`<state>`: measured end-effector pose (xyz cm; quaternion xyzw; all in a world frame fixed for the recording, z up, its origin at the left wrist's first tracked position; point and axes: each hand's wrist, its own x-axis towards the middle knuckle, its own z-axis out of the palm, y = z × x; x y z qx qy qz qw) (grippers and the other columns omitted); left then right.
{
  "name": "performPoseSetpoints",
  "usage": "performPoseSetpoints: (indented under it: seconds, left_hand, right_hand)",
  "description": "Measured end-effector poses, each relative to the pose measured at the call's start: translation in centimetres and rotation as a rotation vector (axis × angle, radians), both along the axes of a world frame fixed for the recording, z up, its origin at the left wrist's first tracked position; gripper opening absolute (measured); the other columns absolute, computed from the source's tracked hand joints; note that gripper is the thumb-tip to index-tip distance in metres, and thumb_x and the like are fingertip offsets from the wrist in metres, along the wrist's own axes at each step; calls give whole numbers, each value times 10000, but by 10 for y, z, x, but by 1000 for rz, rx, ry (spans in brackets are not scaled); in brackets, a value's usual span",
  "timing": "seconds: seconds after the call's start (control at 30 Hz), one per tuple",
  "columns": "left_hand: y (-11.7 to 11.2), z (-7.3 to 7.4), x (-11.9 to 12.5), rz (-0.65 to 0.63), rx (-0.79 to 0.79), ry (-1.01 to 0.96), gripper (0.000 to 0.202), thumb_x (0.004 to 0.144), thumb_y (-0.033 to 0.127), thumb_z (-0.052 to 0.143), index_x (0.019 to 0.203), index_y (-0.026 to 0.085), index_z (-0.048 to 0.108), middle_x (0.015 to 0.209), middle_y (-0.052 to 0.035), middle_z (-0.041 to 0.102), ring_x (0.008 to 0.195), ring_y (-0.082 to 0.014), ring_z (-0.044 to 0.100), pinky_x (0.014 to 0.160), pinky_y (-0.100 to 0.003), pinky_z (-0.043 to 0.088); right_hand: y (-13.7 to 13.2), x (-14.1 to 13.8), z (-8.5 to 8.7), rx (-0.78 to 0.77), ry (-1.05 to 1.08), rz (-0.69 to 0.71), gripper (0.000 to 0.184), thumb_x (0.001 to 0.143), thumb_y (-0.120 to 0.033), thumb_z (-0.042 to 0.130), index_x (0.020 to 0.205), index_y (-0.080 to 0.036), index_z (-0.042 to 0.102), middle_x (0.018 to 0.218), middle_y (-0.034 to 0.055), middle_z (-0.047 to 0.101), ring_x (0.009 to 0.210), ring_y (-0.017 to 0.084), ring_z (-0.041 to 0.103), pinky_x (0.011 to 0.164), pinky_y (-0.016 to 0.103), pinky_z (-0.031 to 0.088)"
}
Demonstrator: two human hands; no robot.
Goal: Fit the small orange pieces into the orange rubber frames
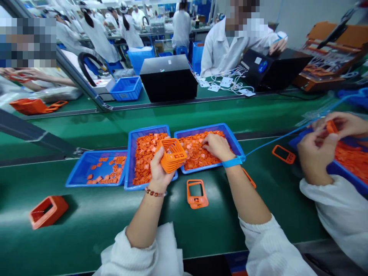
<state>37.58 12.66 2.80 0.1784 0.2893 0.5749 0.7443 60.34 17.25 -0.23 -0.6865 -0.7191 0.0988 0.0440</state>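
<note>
My left hand [158,171] is closed around a stack of orange plastic frames [172,156], tilted, with the open windows facing up. It is held over the inner edges of two blue bins. My right hand [218,147] reaches into the right blue bin [236,142], its fingers curled down among small orange plastic pieces [195,157]. The fingertips are partly hidden, and whether a piece is pinched does not show. A blue wrist strap [232,162] with a cord is on my right wrist. Below the bins, a loose orange frame [197,203] lies on the green table [178,214].
A middle blue bin [130,161] is full of small pieces; a left one [79,172] has fewer. An orange frame stack [53,214] lies far left. At right, a co-worker's hands [314,155] hold an orange part near a single frame [283,154]. The strap's cord [281,135] runs rightward.
</note>
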Motion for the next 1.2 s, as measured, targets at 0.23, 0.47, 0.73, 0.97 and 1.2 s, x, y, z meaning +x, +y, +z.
performPoseSetpoints:
  seconds: [0.23, 0.47, 0.73, 0.97, 1.2]
  left_hand:
    - [-2, 5, -15, -15, -7, -90, 399, 875, 396, 541, 1149, 121, 632, 1051, -149, 692, 942, -299, 683, 705, -369, 558]
    - [2, -5, -19, -16, 71, -146, 467, 771, 434, 666, 1102, 107, 635, 1117, -151, 670, 1004, -298, 660, 768, -355, 530]
    - [2, -1, -20, -3, 10, -198, 393, 827, 400, 593, 1055, 88, 664, 976, -123, 685, 795, -222, 658, 684, -308, 497]
    - [0, 4, -20, 131, 7, -316, 259, 817, 287, 591, 935, 84, 700, 927, -108, 692, 801, -180, 650, 813, -273, 481]
    - [1, 0, -21, 104, 19, -339, 308, 855, 315, 563, 1021, 88, 687, 978, -109, 697, 862, -193, 665, 843, -289, 493]
  right_hand:
    - [1, 0, -4, 0, -4, 26, 182, 899, -186, 573, 882, -181, 754, 948, 116, 742, 923, 298, 697, 781, 394, 527]
    - [8, 8, -10, 158, 108, 6, 229, 892, -317, 483, 887, -247, 701, 877, 92, 754, 778, 317, 709, 623, 389, 507]
    - [-40, -87, 49, 768, 642, 351, 197, 960, -349, 520, 947, -240, 683, 968, 38, 755, 895, 221, 724, 822, 336, 574]
    - [-38, -118, 41, 762, 735, 474, 122, 956, -262, 570, 974, -249, 691, 976, 20, 748, 912, 197, 721, 856, 310, 584]
    - [-38, -105, 36, 813, 701, 507, 157, 966, -324, 567, 984, -262, 710, 1005, 21, 749, 920, 200, 721, 898, 329, 577]
